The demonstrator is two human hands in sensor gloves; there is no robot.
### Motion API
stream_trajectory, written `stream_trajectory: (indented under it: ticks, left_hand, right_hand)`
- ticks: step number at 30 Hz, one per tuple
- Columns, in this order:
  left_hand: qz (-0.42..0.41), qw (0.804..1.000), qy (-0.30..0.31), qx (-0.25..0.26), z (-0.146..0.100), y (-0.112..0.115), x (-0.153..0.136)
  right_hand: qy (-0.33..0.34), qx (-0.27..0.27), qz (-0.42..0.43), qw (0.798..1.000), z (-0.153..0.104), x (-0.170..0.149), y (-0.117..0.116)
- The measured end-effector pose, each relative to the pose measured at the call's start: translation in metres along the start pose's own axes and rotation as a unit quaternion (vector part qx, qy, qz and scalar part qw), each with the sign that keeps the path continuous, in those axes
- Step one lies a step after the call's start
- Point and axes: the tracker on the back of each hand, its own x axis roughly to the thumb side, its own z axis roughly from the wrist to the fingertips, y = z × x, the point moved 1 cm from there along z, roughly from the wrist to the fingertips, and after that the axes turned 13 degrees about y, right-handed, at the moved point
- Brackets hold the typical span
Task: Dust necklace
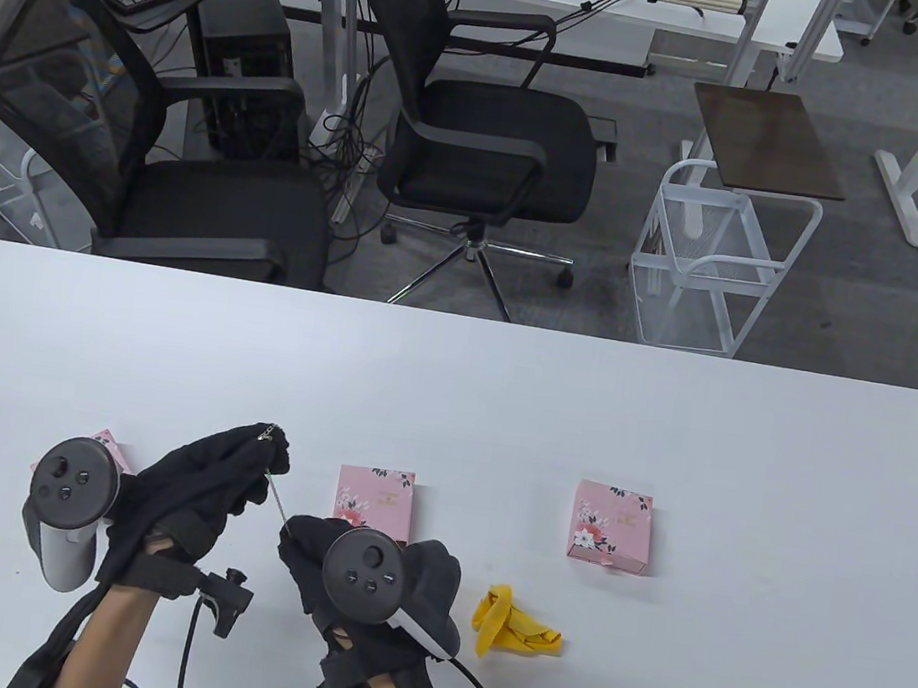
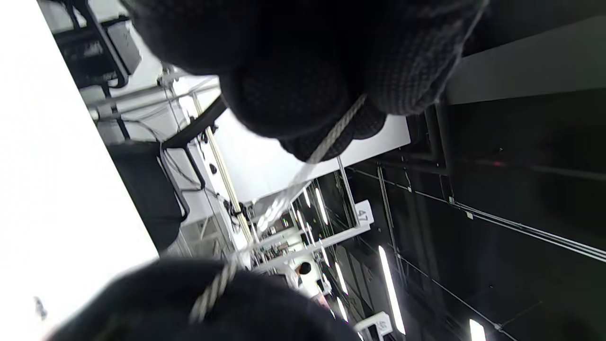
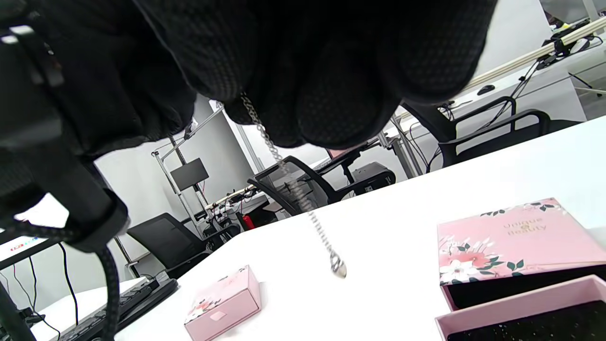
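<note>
both hands are raised over the near left part of the white bench (image 1: 502,400), with the thin silver necklace (image 1: 277,501) stretched taut between them. the left hand (image 1: 194,495) pinches one end at its curled fingertips (image 1: 270,444), and the right hand (image 1: 361,576) has its fingers curled round the other end, a short tail with a small pendant (image 3: 338,267) hanging below it. a crumpled yellow cloth (image 1: 516,632) lies just right of the right hand, and three pink floral boxes (image 1: 611,525) sit along the near side.
</note>
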Motion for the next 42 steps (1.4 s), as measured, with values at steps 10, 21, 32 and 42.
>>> stream_trajectory:
  ticks: [10,21,32,42]
  left_hand:
    - [0.01,0.999,0.025,0.017,-0.001,-0.007,0.005]
    - [-0.008,0.998,0.038,0.053,-0.004,-0.015,0.009]
    - [0.011,0.997,0.074,0.021,-0.005,-0.006,0.024]
    - [0.032,0.996,0.082,-0.033,-0.004,0.014,0.026]
  right_hand:
    - [0.0,0.017,0.013,1.0,0.001,-0.003,-0.006]
    - [-0.002,0.026,0.022,0.999,0.002,-0.007,-0.011]
    - [-0.027,0.069,-0.005,0.997,0.005,-0.018,-0.019]
    - [-0.104,0.033,-0.095,0.989,-0.017,-0.055,0.025]
